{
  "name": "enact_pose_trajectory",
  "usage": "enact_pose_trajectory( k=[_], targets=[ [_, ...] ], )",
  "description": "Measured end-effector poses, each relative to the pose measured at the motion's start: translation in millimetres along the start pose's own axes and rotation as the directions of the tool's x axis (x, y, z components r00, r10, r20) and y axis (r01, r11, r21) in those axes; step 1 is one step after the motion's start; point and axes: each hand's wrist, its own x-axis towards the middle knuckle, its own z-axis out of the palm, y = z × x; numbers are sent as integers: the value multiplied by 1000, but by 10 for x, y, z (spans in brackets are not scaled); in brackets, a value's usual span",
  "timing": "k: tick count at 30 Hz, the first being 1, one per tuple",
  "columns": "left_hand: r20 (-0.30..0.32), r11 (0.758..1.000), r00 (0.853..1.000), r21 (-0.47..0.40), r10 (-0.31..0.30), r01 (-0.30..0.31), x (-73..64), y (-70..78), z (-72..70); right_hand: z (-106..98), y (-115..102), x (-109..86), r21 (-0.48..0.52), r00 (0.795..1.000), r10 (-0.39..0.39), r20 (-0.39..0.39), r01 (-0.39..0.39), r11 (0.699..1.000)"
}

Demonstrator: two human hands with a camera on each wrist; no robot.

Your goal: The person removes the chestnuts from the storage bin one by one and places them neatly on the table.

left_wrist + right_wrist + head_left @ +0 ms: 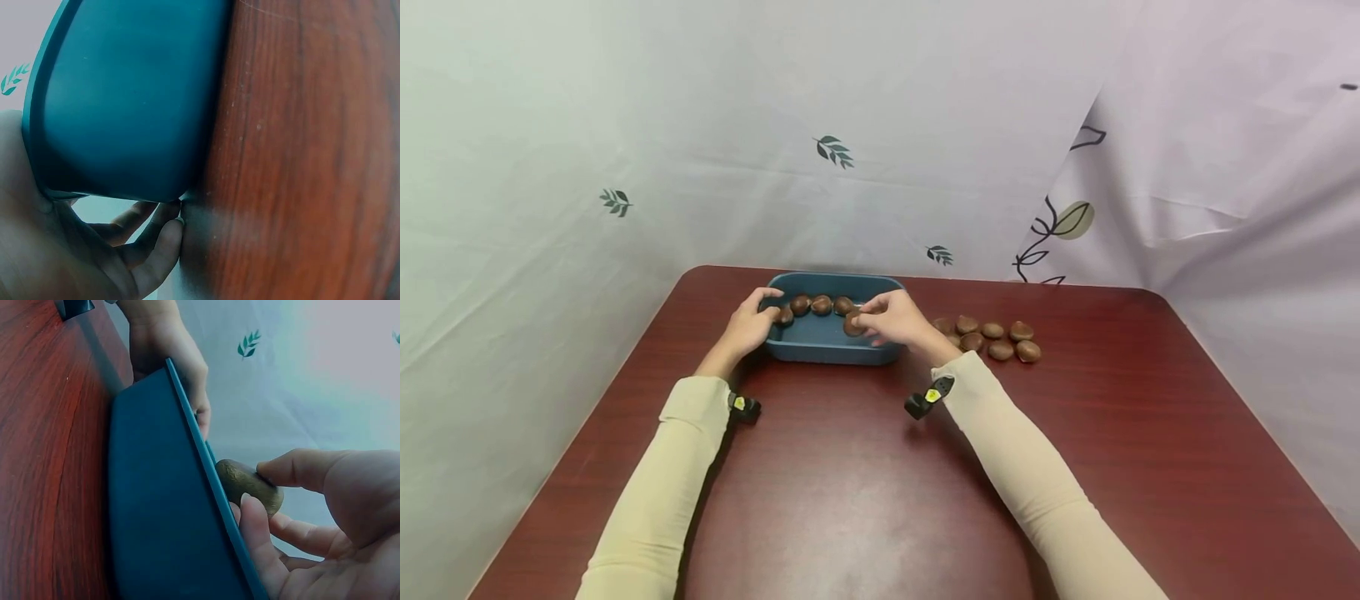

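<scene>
A blue rectangular tray (835,355) stands near the table's far edge, with several brown chestnuts (822,305) in a row along its back and left side. My left hand (747,327) grips the tray's left end, thumb over the rim; in the left wrist view its fingers (159,253) curl against the outside wall. Between thumb and fingers, my right hand (898,321) pinches a chestnut (249,485) over the right part of the tray. The right wrist view has that chestnut just above the rim, its flat pale base hidden or turned away.
Several loose chestnuts (1000,350) lie on the dark red table (820,483) to the right of the tray, partly behind my right wrist. A pale curtain (722,167) with leaf prints hangs behind the table. Each wrist carries a black strapped camera (747,408).
</scene>
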Motion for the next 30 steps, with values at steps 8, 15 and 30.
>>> enact_pose_trajectory(
  k=[8,15,30],
  targets=[
    [6,1000,1000,0,2,-2,14,-4,0,-77,28,-110,35,1000,-7,-15,8,999],
    [4,1000,1000,1,0,0,37,-18,-9,-154,51,-178,67,999,22,-30,-20,998],
    [2,1000,1000,5,-4,4,36,-8,-21,-345,142,-332,124,999,-2,-40,7,992]
  ],
)
